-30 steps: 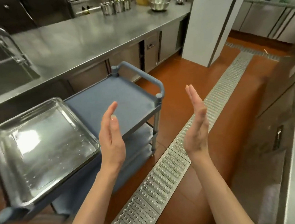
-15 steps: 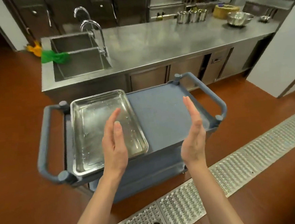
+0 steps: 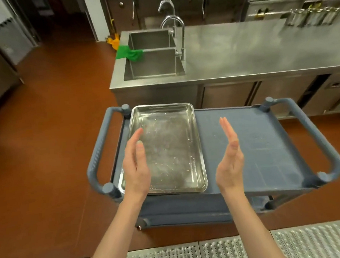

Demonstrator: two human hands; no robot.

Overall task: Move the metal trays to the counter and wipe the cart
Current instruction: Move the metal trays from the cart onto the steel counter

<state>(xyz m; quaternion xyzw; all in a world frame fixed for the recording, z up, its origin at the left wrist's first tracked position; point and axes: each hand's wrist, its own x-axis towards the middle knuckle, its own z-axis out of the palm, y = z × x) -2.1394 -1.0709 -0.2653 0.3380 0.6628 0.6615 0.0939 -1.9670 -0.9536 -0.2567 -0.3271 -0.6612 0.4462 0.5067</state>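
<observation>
A shallow metal tray (image 3: 167,147) is lying flat on the left half of the top shelf of a blue-grey cart (image 3: 257,142), its long sides running away from the viewer and its inside looking scuffed and speckled with droplets. The right half of the shelf is showing its bare plastic surface, faintly scratched. Tubular handles are looping out at both ends of the cart, and a lower shelf is peeking out beneath.

The left hand (image 3: 136,168) is hovering over the tray's near left part with fingers straight and together, palm turned inward, grasping nothing. The right hand (image 3: 229,162) is hovering over the bare shelf just right of the tray, likewise flat and released, palm facing the left one. Whether either is touching the tray cannot be told.

Just behind the cart a stainless steel counter (image 3: 260,52) is stretching across the room, with cabinet doors below it. A double sink (image 3: 153,54) is sitting in its left end under curved taps (image 3: 174,26), and a green cloth (image 3: 128,53) is hanging over the sink's divider. Blurred metal containers (image 3: 313,16) are standing at the counter's far right. The floor (image 3: 43,138) is reddish-brown, and a studded metal drain grating (image 3: 255,248) is running along the bottom edge, where shoe tips are showing.
</observation>
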